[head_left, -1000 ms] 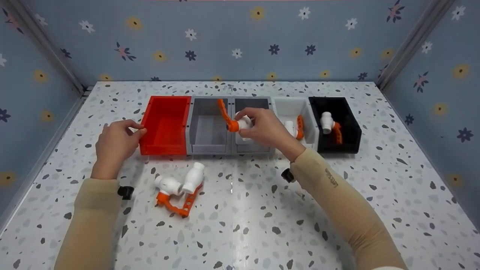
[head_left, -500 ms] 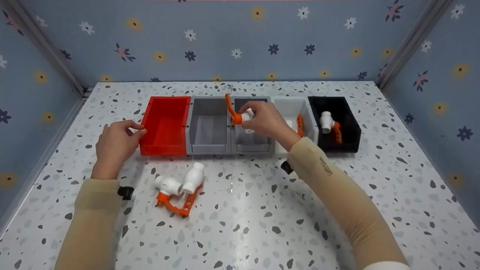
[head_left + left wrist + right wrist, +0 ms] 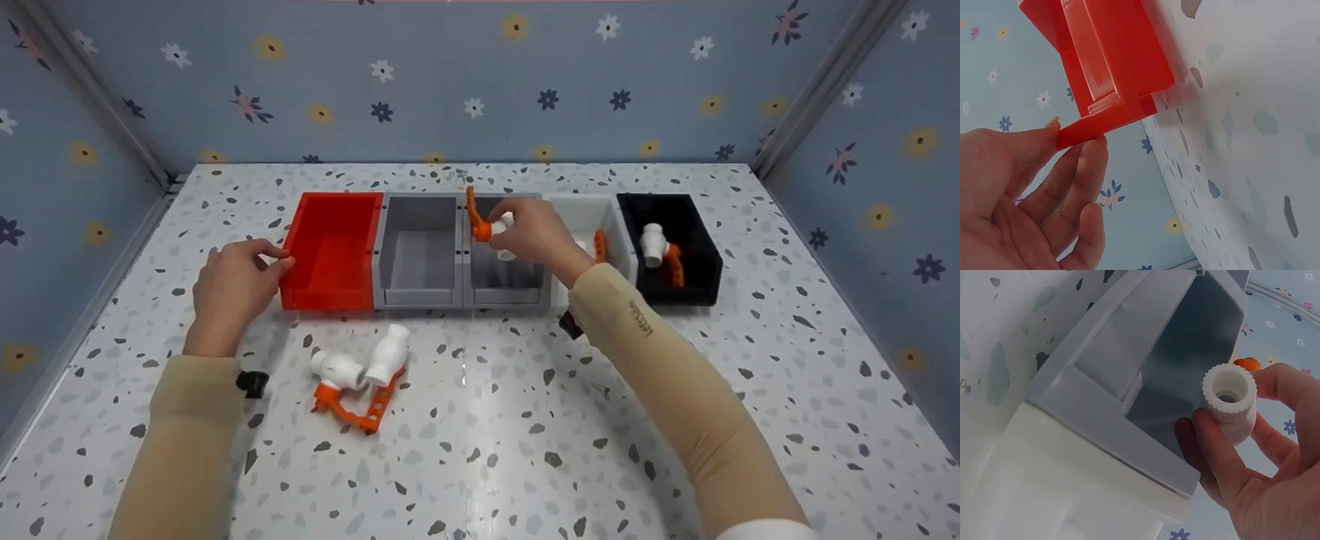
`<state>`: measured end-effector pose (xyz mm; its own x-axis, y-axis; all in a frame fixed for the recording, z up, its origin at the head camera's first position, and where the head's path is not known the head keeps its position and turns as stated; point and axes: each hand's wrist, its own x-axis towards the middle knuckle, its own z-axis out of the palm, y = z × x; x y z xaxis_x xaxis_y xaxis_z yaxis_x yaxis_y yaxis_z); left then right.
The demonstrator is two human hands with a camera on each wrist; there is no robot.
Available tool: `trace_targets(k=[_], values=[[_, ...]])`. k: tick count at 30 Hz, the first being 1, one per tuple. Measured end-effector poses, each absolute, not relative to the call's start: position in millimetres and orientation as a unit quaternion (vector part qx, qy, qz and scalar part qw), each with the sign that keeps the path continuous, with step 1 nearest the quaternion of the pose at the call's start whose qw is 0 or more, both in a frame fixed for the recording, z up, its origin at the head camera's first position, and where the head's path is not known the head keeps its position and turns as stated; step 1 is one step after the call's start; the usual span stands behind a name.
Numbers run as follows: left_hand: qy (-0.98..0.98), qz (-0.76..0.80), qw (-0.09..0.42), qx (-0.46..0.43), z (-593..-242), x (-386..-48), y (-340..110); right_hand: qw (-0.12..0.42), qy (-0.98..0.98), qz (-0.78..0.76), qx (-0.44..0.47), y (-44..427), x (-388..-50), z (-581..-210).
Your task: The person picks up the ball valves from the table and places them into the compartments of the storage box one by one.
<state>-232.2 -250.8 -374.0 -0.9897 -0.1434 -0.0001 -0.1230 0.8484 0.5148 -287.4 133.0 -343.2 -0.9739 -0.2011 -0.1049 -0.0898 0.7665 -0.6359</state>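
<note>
My right hand (image 3: 535,231) pinches white-and-orange valve (image 3: 486,229) over right grey bin (image 3: 506,296). Handle (image 3: 472,208) near divider (image 3: 463,262); could snag if I lower crooked. My left hand (image 3: 236,292) pinches red bin (image 3: 326,300) edge.

Booth-like workstation: flower-print panels (image 3: 465,135) on three sides of a speckled tabletop (image 3: 517,465).

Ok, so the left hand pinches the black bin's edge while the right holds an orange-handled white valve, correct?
Wrong bin: the left hand pinches the edge of the red bin, as the left wrist view shows. The right hand does hold an orange-handled white valve.
</note>
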Motion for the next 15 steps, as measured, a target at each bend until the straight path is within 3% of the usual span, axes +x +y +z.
trace_targets(k=[15], values=[[-0.963,-0.259,0.012,0.073,-371.3,-232.1,-249.7,0.089,0.943,-0.317,-0.055,128.1,-293.3,-346.2]])
